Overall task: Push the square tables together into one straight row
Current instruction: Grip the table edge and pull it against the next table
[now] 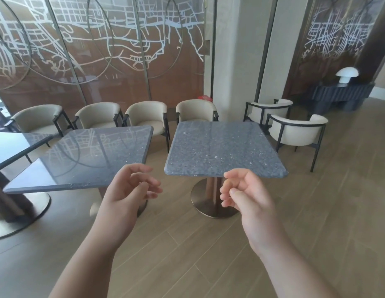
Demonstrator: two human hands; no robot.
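Left grip (131, 186) and right grip (243, 194) both loosely spread, fingers curled, holding nothing. Right worktop (223, 147) just beyond right grip, untouched. Middle worktop (88, 155) beyond left grip, floor gap between them.

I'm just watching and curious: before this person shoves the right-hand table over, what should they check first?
1. Left hand free: ok, open, holding nothing.
2. Right hand free: ok, open, not yet on the right table.
3. Floor gap toward the middle table clear: ok.
4. Tabletops bare: ok.
5. Middle table square with the right one: not ok, it sits angled.
6. Armchairs clear of the right table: cannot tell.
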